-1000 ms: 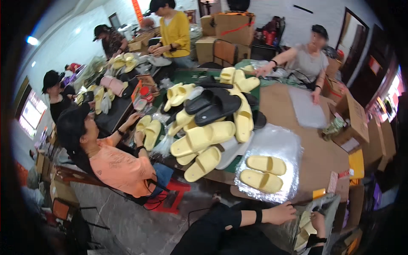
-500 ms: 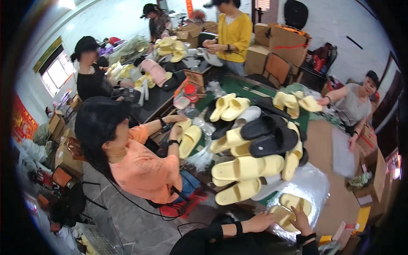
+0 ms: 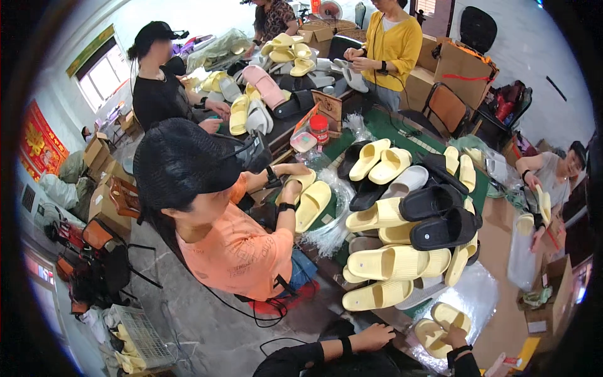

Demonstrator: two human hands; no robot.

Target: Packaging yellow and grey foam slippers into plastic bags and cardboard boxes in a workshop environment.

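A pair of pale yellow slippers lies on a clear plastic sheet (image 3: 482, 290) near the table's front edge. My right hand (image 3: 458, 337) grips the near side of the pair, its fingers bent over the edge of the closer yellow slipper (image 3: 429, 337). The other yellow slipper (image 3: 445, 315) rests just beyond. To the left, my left hand (image 3: 375, 337) is off the slippers, holding nothing, its fingers loosely bent near the table edge. Past the pair rises a heap of yellow slippers (image 3: 378, 295) and black slippers (image 3: 443, 230).
On my left, a person in an orange shirt (image 3: 239, 251) handles yellow slippers. At the right, another person (image 3: 553, 182) holds slippers beside an open cardboard box (image 3: 553, 292). More people stand around a far table piled with slippers. A crate (image 3: 139, 342) sits on the floor.
My left hand has left the slipper and drawn back leftward. My right hand stays at the pair. The person at the right has lifted yellow slippers off the table. The view has shifted.
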